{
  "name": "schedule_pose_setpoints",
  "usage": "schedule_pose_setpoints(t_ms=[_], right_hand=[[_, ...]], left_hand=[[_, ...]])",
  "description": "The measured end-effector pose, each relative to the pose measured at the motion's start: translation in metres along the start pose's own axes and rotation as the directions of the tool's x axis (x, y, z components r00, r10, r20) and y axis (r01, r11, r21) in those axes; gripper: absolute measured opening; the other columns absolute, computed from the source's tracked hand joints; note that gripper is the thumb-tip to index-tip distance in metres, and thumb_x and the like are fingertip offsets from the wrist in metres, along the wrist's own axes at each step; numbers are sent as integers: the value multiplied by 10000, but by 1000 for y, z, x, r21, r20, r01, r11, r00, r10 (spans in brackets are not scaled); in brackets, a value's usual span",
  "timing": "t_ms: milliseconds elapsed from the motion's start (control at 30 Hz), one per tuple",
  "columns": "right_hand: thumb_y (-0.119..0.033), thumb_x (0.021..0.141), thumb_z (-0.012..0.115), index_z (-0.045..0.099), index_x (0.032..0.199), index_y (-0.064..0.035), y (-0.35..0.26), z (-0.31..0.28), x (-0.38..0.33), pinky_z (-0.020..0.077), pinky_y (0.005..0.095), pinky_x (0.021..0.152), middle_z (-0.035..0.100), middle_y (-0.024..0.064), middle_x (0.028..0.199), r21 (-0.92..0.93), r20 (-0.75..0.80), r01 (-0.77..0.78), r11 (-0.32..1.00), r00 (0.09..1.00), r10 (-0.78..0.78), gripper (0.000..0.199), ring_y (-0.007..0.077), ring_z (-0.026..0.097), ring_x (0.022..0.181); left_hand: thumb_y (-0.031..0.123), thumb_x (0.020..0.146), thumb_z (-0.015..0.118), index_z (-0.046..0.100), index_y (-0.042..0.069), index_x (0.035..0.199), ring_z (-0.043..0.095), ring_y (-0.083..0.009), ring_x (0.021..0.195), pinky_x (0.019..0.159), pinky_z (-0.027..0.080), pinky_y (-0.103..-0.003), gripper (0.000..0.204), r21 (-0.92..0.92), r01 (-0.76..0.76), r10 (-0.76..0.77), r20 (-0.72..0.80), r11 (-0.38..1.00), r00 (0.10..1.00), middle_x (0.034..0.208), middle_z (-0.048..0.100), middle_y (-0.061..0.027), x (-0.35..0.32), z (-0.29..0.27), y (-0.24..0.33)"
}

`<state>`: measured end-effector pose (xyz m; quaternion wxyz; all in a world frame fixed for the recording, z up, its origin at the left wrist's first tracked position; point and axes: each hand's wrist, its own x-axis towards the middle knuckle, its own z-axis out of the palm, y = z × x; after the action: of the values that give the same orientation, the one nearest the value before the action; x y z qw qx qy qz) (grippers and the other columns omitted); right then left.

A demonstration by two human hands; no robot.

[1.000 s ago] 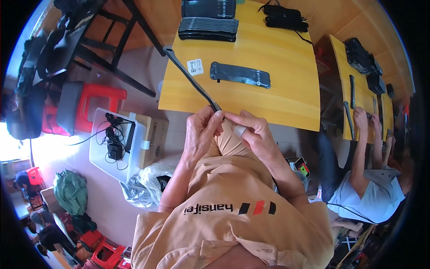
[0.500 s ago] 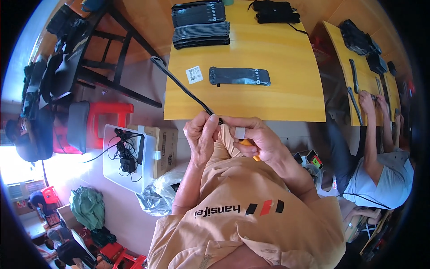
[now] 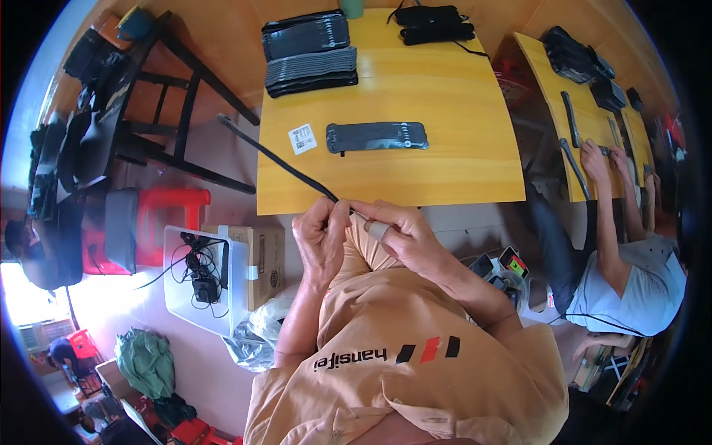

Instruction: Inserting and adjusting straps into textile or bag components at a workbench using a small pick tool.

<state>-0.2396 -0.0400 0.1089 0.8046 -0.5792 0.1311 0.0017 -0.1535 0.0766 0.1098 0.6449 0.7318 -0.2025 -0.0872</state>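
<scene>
A long black flat strip (image 3: 278, 162) slants up and left from my hands, its far end floating beyond the table's near left corner. My left hand (image 3: 322, 241) is closed, pinching the strip's near end between thumb and fingers. Right beside it, my right hand (image 3: 411, 237) is closed too, its fingertips at the same end of the strip. A pale band (image 3: 378, 231) wraps one of its fingers. Whatever lies in the right palm is hidden. On the yellow table (image 3: 445, 174) ahead lie a dark flat packaged piece (image 3: 378, 137) and a white printed label (image 3: 302, 139).
Stacks of dark flat packages (image 3: 308, 55) and a black bundle (image 3: 436, 26) sit at the table's far side. To the left stand a clear bin (image 3: 236, 278) with cables, a carton (image 3: 267, 259) and a red stool (image 3: 174, 215). A co-worker (image 3: 623, 274) works at another table, right.
The view has shifted, so the table sits further left. My hands stay close together at the strip's end. An orange-handled tool in my right hand has gone out of sight.
</scene>
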Motion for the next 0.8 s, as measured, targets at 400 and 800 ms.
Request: schedule_pose_setpoints(t_ms=[400,800], right_hand=[[3,813,456,562,1129,-16,-5,-4,4,311,162,418,524,22,766,89,32,130,987,991,-134,334,33,403,480],[-147,805,595,512,727,-19,-24,-12,18,309,192,545,465,-37,677,-269,226,212,940,962,-152,172,39,380,623]], left_hand=[[132,844,536,489,58,585,337,-22,397,378,242,-171,273,-508,269,-192,200,818,961,500,458,18,5,-4,-7],[130,829,550,490,52,544,333,-20,378,359,225,-180,302,-374,397,-276,337,838,900,469,443,23,0,-9,8]])
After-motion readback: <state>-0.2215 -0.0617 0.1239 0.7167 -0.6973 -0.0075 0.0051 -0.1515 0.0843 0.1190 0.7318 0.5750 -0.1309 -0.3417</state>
